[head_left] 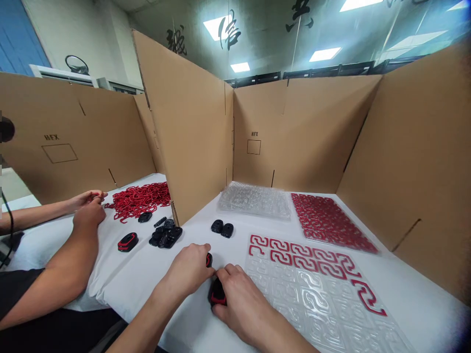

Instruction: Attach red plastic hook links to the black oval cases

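- Dividers [294, 132]: matt brown cardboard, seen mid-frame.
- Tray [312, 299], lower right: clear, glossy, moulded plastic.
- Counter [195, 323]: covered in white, creased material.

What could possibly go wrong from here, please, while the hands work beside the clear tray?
The right forearm is close to the clear tray, so it might bump it and shift the red pieces.
The left hand could nudge the two loose black parts just beyond it.
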### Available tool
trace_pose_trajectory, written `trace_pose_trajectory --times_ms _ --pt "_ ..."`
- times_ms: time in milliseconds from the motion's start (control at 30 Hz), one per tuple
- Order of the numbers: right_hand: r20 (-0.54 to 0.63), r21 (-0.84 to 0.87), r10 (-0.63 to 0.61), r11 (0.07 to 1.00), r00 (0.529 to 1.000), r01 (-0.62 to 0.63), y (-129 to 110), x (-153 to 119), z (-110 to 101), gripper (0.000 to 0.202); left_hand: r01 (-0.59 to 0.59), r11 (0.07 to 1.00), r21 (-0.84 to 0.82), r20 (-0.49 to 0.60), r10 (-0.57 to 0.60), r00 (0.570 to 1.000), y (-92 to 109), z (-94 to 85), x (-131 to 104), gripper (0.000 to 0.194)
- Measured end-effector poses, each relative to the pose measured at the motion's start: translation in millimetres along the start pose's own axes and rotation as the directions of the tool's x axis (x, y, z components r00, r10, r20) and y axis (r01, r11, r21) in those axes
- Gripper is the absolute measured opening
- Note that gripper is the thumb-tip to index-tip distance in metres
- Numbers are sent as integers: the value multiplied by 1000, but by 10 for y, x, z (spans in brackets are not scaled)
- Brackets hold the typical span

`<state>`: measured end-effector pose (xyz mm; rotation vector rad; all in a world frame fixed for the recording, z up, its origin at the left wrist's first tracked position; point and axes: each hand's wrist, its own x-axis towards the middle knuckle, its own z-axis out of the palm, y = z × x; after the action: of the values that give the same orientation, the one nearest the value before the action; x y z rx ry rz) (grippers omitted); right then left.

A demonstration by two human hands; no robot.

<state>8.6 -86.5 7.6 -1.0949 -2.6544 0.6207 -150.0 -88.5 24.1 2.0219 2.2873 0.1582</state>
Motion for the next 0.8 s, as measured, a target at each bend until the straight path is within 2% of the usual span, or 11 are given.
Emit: trace_pose_trajectory --times_ms 100,267,400,500,567,633,700,767,800 --pt "3 -5 15 1000 1000 -15 -8 -11 -9 40 -7 1000 15 13 7 1000 3 4 9 18" --pt "11 4 28 1000 1000 -28 -17 -22 -55 38 -6 999 40 20 5 1000 3 -7 33 29" --pt "23 25 17 1000 1000 -17 -17 -41 -95 38 -16 999 28 40 14 999 10 -20 57 27" --pt "-2 71 18 997 1000 -18 16 -56 -141 37 -16 1000 7 53 15 998 0 -86 51 39" --pt "-43 127 29 992 999 -24 76 -73 -211 41 3 1000 -29 17 -2 1000 -22 -172 25 50" --pt "-94 165 53 986 994 -37 177 -104 -317 47 39 993 -109 -77 -48 996 -37 -263 -15 52" --pt "-140 181 84 982 987 -58 314 -150 -439 49 37 960 -277 -185 -91 979 -15 -309 -63 44" --pt "-175 207 97 977 980 -59 473 -209 -551 45 -37 856 -515 -216 -88 972 73 -267 -104 37" --pt "-184 228 110 971 977 -66 553 -240 -600 45 -78 761 -645 -190 -61 980 146 -212 -114 36"
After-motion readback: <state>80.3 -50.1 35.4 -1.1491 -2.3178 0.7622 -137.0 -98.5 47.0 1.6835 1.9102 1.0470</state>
